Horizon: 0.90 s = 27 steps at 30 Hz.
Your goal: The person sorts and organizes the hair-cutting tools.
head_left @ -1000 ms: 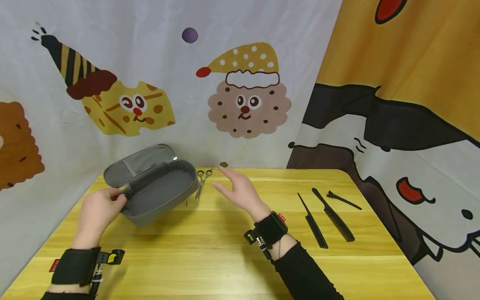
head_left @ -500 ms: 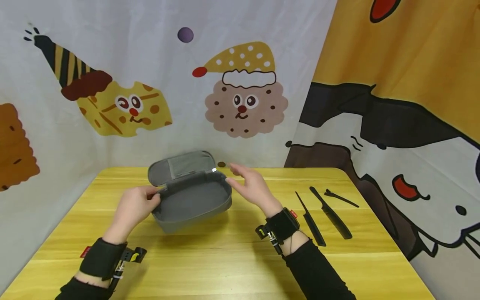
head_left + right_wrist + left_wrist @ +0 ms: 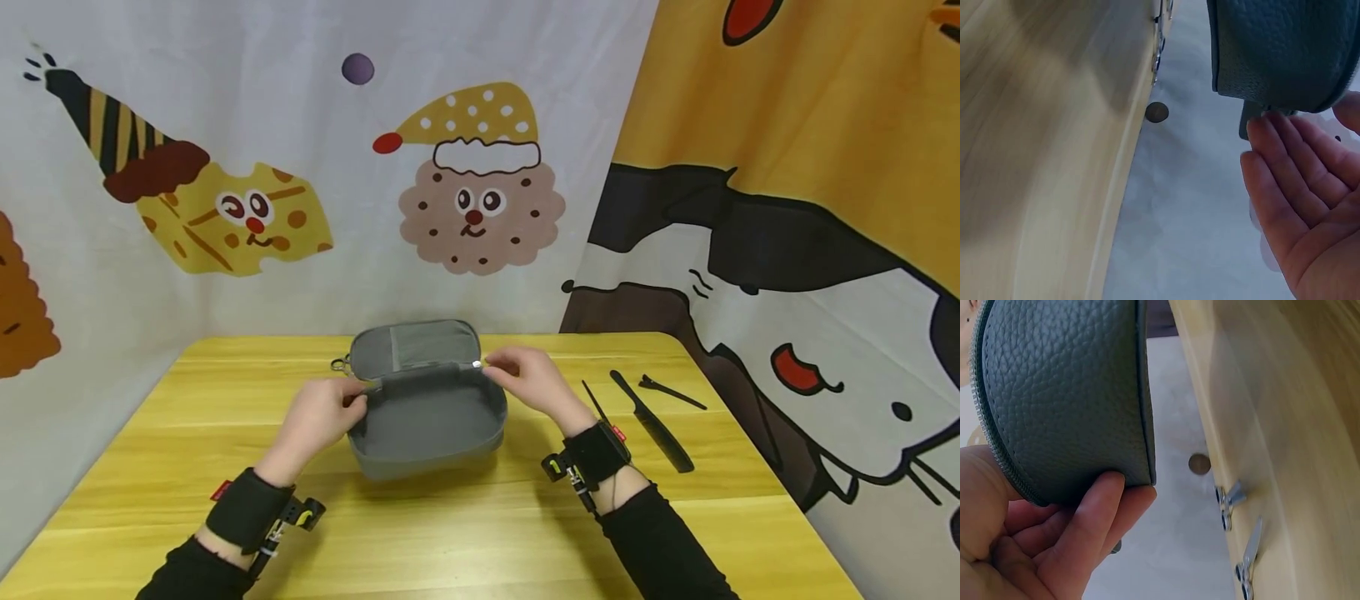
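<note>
A grey zippered case (image 3: 427,417) with its lid (image 3: 435,343) folded back shows a bare inside in the head view. My left hand (image 3: 318,417) grips the rim at the case's left end, thumb inside. In the left wrist view, my fingers (image 3: 1094,512) lie against the pebbled outer wall. My right hand (image 3: 532,383) is at the back right corner, beside the silvery zipper end. From the right wrist, its fingers (image 3: 1297,169) look extended, fingertips right at the case wall and a dark tab (image 3: 1249,119); the thumb is near the zip.
To the right lie a wide comb (image 3: 663,433), a black hair clip (image 3: 673,392) and a tail comb (image 3: 596,402) partly hidden by my right arm. Behind the case, scissors (image 3: 1249,559) and a second pair (image 3: 1229,503) lie on the wooden table (image 3: 450,542). A printed curtain (image 3: 300,300) hangs behind.
The case has moved right in my left hand and turned to face me more squarely. My right hand has shifted right, from apart to the case's corner, its fingers bending somewhat.
</note>
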Available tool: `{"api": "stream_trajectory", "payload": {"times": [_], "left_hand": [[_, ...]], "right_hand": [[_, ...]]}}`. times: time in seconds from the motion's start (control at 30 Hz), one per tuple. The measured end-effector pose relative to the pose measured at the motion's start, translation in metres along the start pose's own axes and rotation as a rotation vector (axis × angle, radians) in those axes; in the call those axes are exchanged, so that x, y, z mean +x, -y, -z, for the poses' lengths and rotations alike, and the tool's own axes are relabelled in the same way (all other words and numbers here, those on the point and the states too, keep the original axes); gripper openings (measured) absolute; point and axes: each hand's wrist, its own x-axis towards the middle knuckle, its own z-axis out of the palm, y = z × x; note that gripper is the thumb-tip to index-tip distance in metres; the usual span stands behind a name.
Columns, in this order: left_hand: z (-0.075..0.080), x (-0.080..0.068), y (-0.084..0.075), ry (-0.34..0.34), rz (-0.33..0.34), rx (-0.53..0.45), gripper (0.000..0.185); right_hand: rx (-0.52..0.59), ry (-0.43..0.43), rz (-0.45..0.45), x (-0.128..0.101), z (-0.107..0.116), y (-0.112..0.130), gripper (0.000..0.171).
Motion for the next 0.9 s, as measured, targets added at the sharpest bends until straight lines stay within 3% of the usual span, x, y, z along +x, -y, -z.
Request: {"api": "stream_trajectory", "payload": {"times": [0.23,0.47,0.9], "left_hand": [[-0.013,0.007,-0.006,0.025,-0.029,-0.025,0.014],[-0.03,0.016,-0.005,0.053,-0.089,-0.061,0.037],[-0.056,0.034,-0.009,0.147,-0.055,-0.097,0.019]], "right_hand": [[0.018,0.044,-0.048,-0.007,0.005,-0.014,0.022],[0.013,0.074,-0.084,-0.017,0.01,-0.025,0.013],[-0.122,0.082,-0.153,-0.023,0.017,-0.035,0.012]]}}
